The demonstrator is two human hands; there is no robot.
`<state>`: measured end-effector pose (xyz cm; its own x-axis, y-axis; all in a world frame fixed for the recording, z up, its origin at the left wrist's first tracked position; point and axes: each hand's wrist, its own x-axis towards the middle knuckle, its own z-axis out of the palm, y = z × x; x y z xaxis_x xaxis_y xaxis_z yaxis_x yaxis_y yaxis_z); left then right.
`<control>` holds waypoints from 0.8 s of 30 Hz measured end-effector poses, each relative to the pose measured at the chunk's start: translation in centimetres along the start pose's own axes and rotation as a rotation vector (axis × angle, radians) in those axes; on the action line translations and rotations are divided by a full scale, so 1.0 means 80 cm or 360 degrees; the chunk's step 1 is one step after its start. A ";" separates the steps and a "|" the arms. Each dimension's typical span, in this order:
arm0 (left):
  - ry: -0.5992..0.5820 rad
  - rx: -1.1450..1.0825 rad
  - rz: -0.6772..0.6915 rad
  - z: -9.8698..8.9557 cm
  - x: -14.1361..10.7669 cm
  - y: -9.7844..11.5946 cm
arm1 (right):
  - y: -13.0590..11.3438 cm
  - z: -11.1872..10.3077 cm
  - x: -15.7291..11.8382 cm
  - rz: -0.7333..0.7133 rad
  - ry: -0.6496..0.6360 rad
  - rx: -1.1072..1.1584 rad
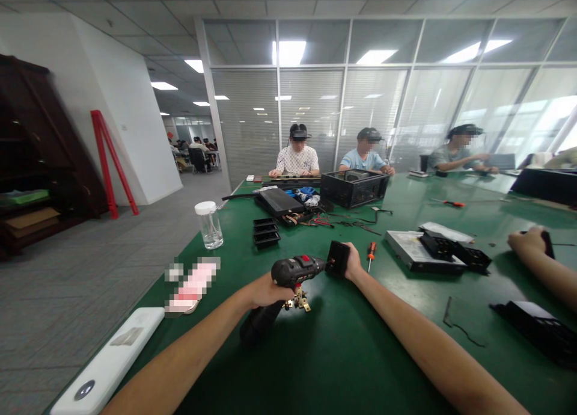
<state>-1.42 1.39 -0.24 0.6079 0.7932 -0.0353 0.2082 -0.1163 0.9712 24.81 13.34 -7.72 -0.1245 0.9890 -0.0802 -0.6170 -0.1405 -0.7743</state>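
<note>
My left hand [267, 290] is closed round the grip of a black cordless drill [288, 272] with a red switch on top. Its chuck points right, at a small black box-shaped part [336, 257]. That part is gripped from its right side by my right hand [353, 262], tilted toward the drill tip. Whether the bit touches it I cannot tell. Beneath the drill lies a small heap of brass-coloured metal pieces [301, 302]. An orange-handled screwdriver [371, 254] rests on the green table just right of my right hand.
Black trays [265, 237] and a lidded clear jar [211, 227] stand ahead on the left, a white device [112, 358] nearer. A black metal case [354, 189] and cables lie farther back. At right are a silver unit [406, 249] and another person's hand [529, 243]. Several people sit around.
</note>
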 end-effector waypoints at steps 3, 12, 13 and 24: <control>-0.0017 0.0019 -0.0006 -0.001 0.000 0.000 | 0.002 -0.004 0.005 0.0018 0.0061 0.0012; 0.0004 -0.0071 -0.0022 0.004 -0.002 0.005 | 0.003 -0.008 0.008 0.0051 0.0110 0.0019; -0.0007 -0.0072 -0.0012 0.004 -0.002 0.006 | 0.003 -0.008 0.008 0.0060 0.0108 0.0019; -0.0017 -0.0057 -0.0001 0.000 0.000 -0.002 | 0.003 -0.008 0.008 0.0057 0.0113 0.0010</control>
<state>-1.43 1.40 -0.38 0.6162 0.7866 -0.0381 0.1809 -0.0943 0.9790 25.07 13.95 -8.32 -0.0912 0.9842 -0.1520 -0.6178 -0.1757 -0.7664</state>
